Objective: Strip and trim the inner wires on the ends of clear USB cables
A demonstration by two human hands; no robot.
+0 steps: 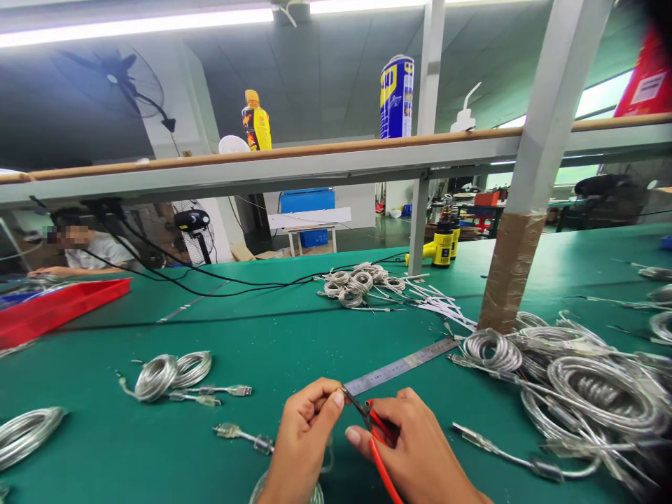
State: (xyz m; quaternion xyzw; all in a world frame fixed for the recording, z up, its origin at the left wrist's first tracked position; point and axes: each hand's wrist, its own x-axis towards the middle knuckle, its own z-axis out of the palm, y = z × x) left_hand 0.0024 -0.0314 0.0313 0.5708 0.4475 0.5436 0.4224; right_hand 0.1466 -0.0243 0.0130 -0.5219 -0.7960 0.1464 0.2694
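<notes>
My left hand (302, 441) pinches a thin cable end between finger and thumb, right at the black jaws of the red-handled wire cutters (383, 469). My right hand (414, 441) grips those cutters. A steel ruler (399, 367) lies on the green bench mat (105, 448) just beyond the jaws. A coil of clear braided cable (286, 492) sits partly hidden below my left hand. To the right spreads a large heap of coiled USB cables (593, 399). To the left lie smaller coils (173, 374) and a loose USB plug (244, 439).
A red plastic tray (52, 308) stands at the far left, with a seated co-worker (84, 245) beyond it. Further wire bundles (357, 283) and a yellow heat gun (438, 248) lie ahead. A tape-wrapped post (509, 273) rises from the bench, and black cables cross it.
</notes>
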